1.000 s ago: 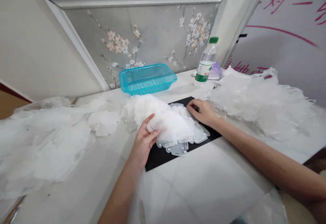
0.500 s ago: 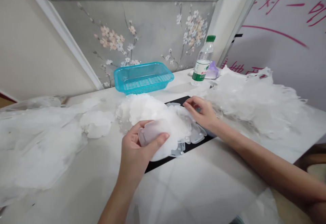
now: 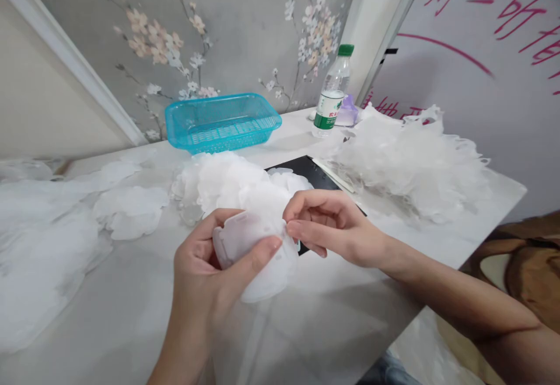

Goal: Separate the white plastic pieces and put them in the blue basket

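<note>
Grey wall panel (image 3: pixel 245 41) painted with blossom sprays | white moulding (image 3: pixel 56 52) along its edge | white board (image 3: pixel 476 64) with red handwritten characters, right | pale marble-look tabletop (image 3: pixel 350 309) | soft, even indoor light

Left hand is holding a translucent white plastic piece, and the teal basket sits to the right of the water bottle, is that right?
No: the teal basket sits left of the water bottle, as the head view shows. The left hand does hold the translucent white plastic piece.
</note>
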Action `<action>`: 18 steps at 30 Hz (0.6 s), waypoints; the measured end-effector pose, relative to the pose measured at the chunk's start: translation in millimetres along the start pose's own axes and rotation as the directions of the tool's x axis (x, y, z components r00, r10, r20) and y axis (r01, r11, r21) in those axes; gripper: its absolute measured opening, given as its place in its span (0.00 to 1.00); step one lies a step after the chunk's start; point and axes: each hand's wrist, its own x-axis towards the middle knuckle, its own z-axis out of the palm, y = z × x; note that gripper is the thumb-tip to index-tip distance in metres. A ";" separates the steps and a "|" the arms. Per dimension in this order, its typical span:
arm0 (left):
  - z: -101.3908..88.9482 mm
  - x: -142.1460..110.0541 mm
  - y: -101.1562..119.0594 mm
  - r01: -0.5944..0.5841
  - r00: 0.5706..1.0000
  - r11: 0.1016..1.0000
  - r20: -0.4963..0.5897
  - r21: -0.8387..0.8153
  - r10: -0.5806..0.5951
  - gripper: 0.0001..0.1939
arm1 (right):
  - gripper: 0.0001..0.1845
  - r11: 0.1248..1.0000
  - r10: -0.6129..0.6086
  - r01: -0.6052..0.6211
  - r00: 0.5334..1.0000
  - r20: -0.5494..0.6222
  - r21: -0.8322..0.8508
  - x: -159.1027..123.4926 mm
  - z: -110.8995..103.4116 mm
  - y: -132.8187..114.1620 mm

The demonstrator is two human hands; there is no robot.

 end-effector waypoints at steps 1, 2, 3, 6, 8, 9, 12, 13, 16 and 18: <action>-0.1 0.0 -0.1 -0.002 1.000 1.000 0.003 0.001 0.002 0.18 | 0.07 1.000 0.017 -0.017 1.000 0.000 0.003 0.5 0.3 0.0; -0.3 0.0 -0.3 -0.003 1.000 1.000 0.009 0.001 0.003 0.18 | 0.07 1.000 0.029 -0.029 1.000 0.000 0.009 0.9 0.7 -0.1; -0.7 0.1 -0.4 -0.006 1.000 1.000 0.016 -0.002 0.006 0.18 | 0.07 0.999 0.040 -0.040 0.999 0.003 0.018 1.4 1.0 -0.1; -1.7 0.7 -1.6 -0.021 0.998 0.999 0.052 -0.041 0.023 0.16 | 0.07 0.997 0.058 -0.058 0.998 0.015 0.053 2.9 0.9 2.6; -1.4 1.0 -2.7 -0.030 0.995 0.995 0.094 -0.093 0.039 0.14 | 0.07 0.996 0.050 -0.050 0.999 -0.004 0.076 4.0 -0.5 6.2; -0.9 1.1 -3.2 -0.036 0.992 0.992 0.115 -0.124 0.051 0.13 | 0.07 0.996 0.044 -0.042 0.999 -0.024 0.085 4.7 -1.5 8.2; 0.8 1.7 -4.2 -0.056 0.984 0.974 0.151 -0.218 0.090 0.12 | 0.08 0.995 0.022 -0.011 0.995 -0.100 0.100 6.9 -5.4 13.9; 1.1 2.1 -4.2 -0.065 0.982 0.967 0.154 -0.246 0.105 0.12 | 0.08 0.995 0.015 -0.003 0.992 -0.121 0.100 7.7 -6.7 15.5; -0.4 4.3 -4.8 -0.049 0.978 0.953 0.180 -0.298 0.106 0.13 | 0.08 0.995 0.002 0.014 0.986 -0.165 0.096 9.2 -9.6 18.7; -3.2 5.8 -6.2 -0.012 0.977 0.947 0.198 -0.320 0.079 0.12 | 0.09 0.996 0.001 0.015 0.983 -0.185 0.088 9.3 -10.7 19.6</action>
